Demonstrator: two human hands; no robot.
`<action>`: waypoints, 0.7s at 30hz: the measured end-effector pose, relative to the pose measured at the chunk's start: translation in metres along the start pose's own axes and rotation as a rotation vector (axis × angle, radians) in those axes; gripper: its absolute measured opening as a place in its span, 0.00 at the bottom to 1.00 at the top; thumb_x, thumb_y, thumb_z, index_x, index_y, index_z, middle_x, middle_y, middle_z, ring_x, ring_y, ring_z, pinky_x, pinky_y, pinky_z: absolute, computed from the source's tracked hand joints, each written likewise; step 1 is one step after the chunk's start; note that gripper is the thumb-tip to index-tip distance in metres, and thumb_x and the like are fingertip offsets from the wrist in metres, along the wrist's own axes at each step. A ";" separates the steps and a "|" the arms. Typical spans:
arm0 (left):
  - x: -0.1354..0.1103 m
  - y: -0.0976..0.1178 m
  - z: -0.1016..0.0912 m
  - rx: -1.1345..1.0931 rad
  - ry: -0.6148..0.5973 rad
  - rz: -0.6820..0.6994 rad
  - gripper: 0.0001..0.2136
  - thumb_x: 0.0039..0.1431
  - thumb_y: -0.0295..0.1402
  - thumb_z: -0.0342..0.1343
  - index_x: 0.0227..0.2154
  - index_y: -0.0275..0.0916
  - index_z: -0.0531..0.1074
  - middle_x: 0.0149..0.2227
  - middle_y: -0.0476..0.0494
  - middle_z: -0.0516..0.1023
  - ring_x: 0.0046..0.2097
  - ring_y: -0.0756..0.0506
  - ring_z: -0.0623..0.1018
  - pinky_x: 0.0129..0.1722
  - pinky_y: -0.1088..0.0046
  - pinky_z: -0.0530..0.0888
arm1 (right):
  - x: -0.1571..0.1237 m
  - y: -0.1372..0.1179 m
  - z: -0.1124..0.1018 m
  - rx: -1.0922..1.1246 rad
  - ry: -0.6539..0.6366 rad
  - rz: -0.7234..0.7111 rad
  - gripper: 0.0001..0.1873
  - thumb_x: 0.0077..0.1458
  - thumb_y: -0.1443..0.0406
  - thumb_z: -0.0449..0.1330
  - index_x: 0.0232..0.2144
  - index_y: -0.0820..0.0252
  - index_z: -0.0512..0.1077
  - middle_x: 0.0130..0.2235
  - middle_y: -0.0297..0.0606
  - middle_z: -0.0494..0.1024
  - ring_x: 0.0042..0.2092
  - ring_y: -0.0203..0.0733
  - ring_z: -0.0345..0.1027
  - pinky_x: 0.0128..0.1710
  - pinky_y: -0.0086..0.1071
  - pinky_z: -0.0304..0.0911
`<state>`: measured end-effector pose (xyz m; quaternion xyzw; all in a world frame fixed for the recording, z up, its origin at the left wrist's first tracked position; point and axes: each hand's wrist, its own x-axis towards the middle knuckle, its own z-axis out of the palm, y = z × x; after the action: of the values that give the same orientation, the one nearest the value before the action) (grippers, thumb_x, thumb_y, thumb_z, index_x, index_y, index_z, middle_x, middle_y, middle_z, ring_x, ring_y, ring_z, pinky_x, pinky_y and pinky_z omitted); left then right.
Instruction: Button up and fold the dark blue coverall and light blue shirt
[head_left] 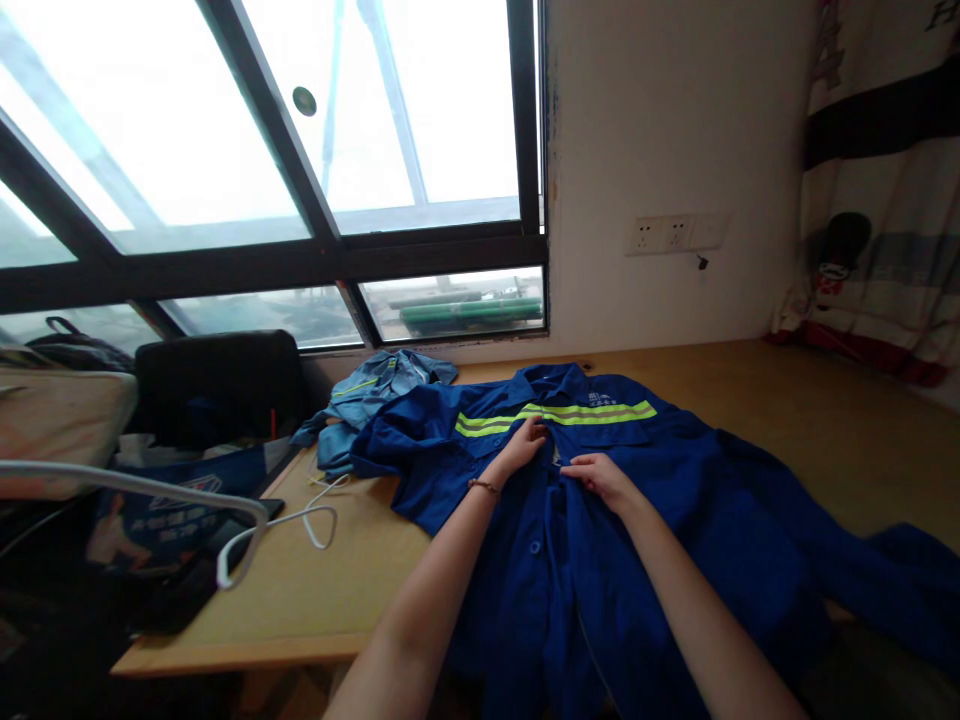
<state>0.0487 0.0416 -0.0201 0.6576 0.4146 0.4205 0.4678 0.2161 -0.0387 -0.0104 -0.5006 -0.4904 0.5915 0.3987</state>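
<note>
Forearms (435, 590) fwd, jkt (607, 570) under L grip (523, 447)/R grip (601, 477).

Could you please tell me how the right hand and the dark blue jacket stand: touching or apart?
Touching: the head view shows the right hand pinching the front opening's edge of the dark blue jacket.

A jacket (675, 500) of matt, creased cloth bears a smooth stripe (630, 412); the table (337, 590) looks like smooth wood, the cable (255, 510) and sockets (675, 232) smooth plastic, the window (442, 100) glass, the wall (675, 110) matt, and the curtain (892, 200) soft, folded cloth.
</note>
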 end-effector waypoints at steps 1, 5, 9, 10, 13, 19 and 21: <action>-0.010 0.002 -0.002 0.047 -0.019 0.021 0.17 0.45 0.21 0.53 0.41 0.36 0.67 0.36 0.43 0.74 0.38 0.49 0.74 0.39 0.72 0.69 | -0.001 -0.003 -0.002 0.085 -0.006 0.019 0.10 0.34 0.62 0.65 0.17 0.63 0.69 0.14 0.25 0.60 0.16 0.26 0.47 0.16 0.24 0.40; -0.053 0.009 -0.006 0.333 -0.071 0.123 0.10 0.48 0.29 0.54 0.36 0.38 0.72 0.35 0.43 0.74 0.36 0.47 0.73 0.36 0.73 0.68 | -0.007 -0.012 -0.005 0.312 -0.095 0.019 0.07 0.38 0.65 0.62 0.25 0.63 0.74 0.18 0.29 0.68 0.19 0.28 0.55 0.18 0.23 0.49; -0.071 0.015 0.002 0.527 -0.077 0.175 0.07 0.46 0.27 0.56 0.31 0.39 0.73 0.29 0.47 0.71 0.28 0.50 0.69 0.28 0.77 0.64 | -0.011 -0.013 -0.002 0.295 -0.148 0.060 0.11 0.40 0.68 0.59 0.32 0.61 0.75 0.28 0.36 0.75 0.28 0.31 0.65 0.26 0.23 0.57; -0.071 0.015 0.004 0.548 -0.064 0.180 0.06 0.45 0.26 0.56 0.29 0.38 0.73 0.28 0.47 0.70 0.28 0.51 0.68 0.27 0.77 0.64 | -0.011 -0.012 0.000 0.243 -0.138 0.062 0.13 0.41 0.68 0.59 0.33 0.61 0.75 0.30 0.37 0.76 0.30 0.32 0.66 0.26 0.22 0.57; -0.071 0.015 0.008 0.554 0.049 0.155 0.05 0.43 0.26 0.57 0.27 0.37 0.72 0.26 0.49 0.69 0.28 0.51 0.67 0.26 0.78 0.62 | -0.010 -0.009 0.006 0.028 -0.067 -0.007 0.14 0.42 0.66 0.57 0.35 0.61 0.75 0.32 0.37 0.76 0.29 0.32 0.65 0.23 0.22 0.55; -0.071 0.017 0.003 0.452 0.170 0.003 0.06 0.40 0.32 0.60 0.23 0.36 0.73 0.23 0.50 0.71 0.27 0.51 0.68 0.26 0.78 0.62 | -0.006 -0.004 0.013 -0.238 -0.005 -0.233 0.15 0.43 0.64 0.56 0.34 0.63 0.76 0.30 0.37 0.75 0.24 0.31 0.61 0.21 0.24 0.53; -0.071 0.023 0.000 0.343 0.174 -0.070 0.08 0.39 0.34 0.61 0.22 0.35 0.73 0.22 0.49 0.71 0.26 0.51 0.69 0.26 0.78 0.62 | -0.006 -0.004 0.013 -0.247 0.013 -0.269 0.15 0.43 0.64 0.56 0.34 0.63 0.76 0.30 0.37 0.75 0.27 0.33 0.63 0.23 0.25 0.55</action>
<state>0.0303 -0.0295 -0.0098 0.6740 0.5417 0.3825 0.3255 0.2043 -0.0460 -0.0046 -0.4795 -0.6193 0.4649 0.4129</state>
